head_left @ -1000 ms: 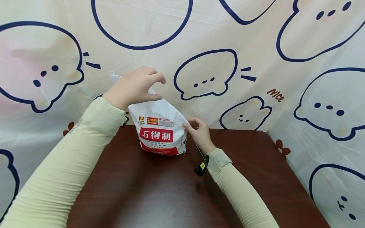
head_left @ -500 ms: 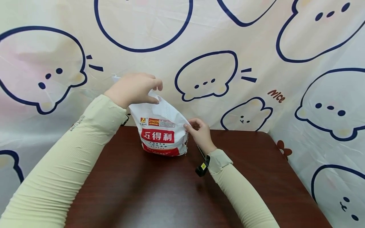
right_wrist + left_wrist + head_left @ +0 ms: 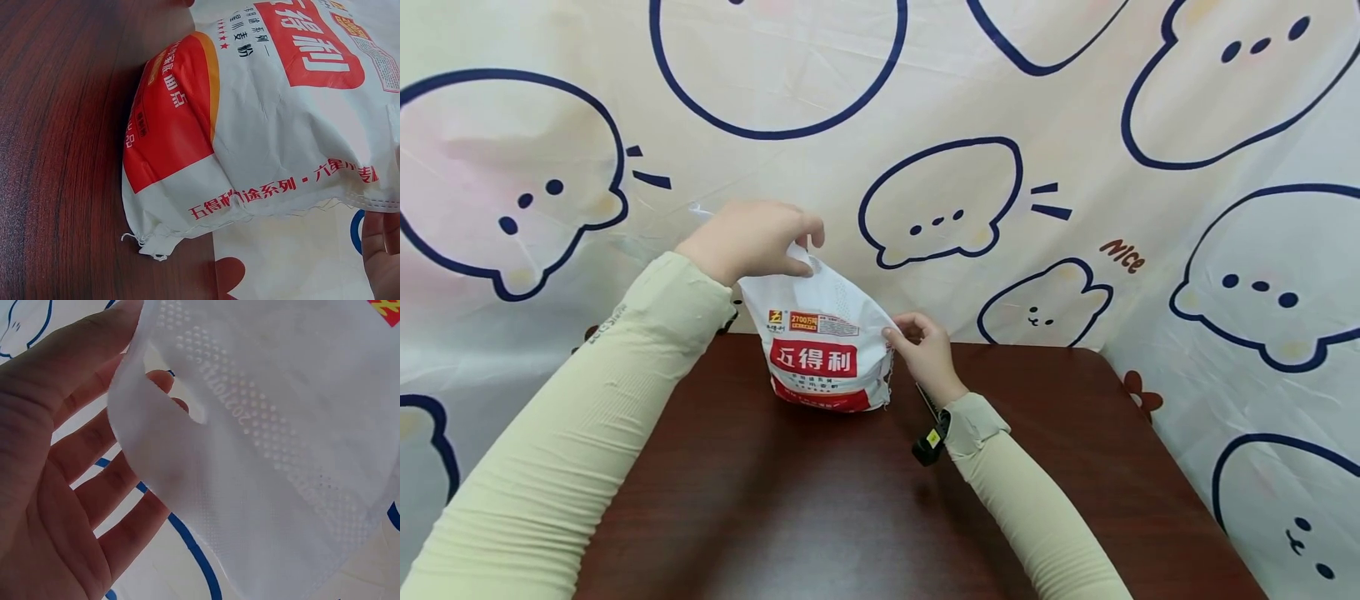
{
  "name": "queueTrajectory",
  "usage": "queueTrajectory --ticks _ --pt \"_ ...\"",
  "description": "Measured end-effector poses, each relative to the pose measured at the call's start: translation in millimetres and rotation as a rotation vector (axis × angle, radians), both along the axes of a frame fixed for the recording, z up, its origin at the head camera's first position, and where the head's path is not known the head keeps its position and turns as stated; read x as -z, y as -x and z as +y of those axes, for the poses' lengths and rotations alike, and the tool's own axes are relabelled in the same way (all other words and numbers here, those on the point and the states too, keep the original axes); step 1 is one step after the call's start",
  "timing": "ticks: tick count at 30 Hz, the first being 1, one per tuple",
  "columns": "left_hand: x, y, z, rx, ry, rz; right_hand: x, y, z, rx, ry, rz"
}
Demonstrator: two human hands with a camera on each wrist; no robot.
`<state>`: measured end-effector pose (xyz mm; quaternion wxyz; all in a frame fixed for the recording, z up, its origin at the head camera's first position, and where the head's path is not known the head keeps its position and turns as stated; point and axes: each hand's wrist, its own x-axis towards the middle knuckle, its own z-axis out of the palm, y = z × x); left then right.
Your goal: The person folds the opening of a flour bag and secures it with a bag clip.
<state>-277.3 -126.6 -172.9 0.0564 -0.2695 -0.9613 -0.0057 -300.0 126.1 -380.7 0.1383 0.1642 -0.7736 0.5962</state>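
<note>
The flour bag [image 3: 823, 346] stands upright on the bench [image 3: 850, 500], its flattened top unopened, the left hand [image 3: 752, 242] pinching the top flap and the right hand [image 3: 925, 350] pinching the side seam.

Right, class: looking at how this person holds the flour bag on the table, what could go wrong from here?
1. The left hand pinches only the thin top flap of the flour bag; a hard pull might tear it or let it slip.
2. The bag stands near the far edge of the table, steadied only by the right hand at its side seam; it could tip.
</note>
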Motion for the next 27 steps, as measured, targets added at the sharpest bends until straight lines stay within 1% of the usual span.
queueTrajectory --ticks 6,14,15,22,25,27 --pt "5.6 -0.1 -1.6 -0.005 0.016 0.022 1.2 0.0 -0.4 0.010 0.004 -0.010" --pt "13.5 -0.3 -3.7 -0.008 -0.038 -0.005 0.2 -0.5 -2.1 0.016 0.001 -0.014" --pt "14.2 -0.2 -4.2 -0.007 -0.043 -0.006 -1.3 -1.6 -2.7 0.013 -0.003 -0.016" --pt "14.7 1.0 -6.4 0.004 -0.054 -0.023 -27.3 -25.6 -6.2 -0.007 -0.021 -0.015" --pt "14.1 1.8 -6.4 0.005 -0.038 -0.021 -29.9 -27.7 -6.2 -0.006 -0.016 -0.014" --pt "13.9 2.2 -6.0 0.006 -0.028 -0.019 -21.6 -19.7 -4.6 -0.007 -0.007 -0.013"
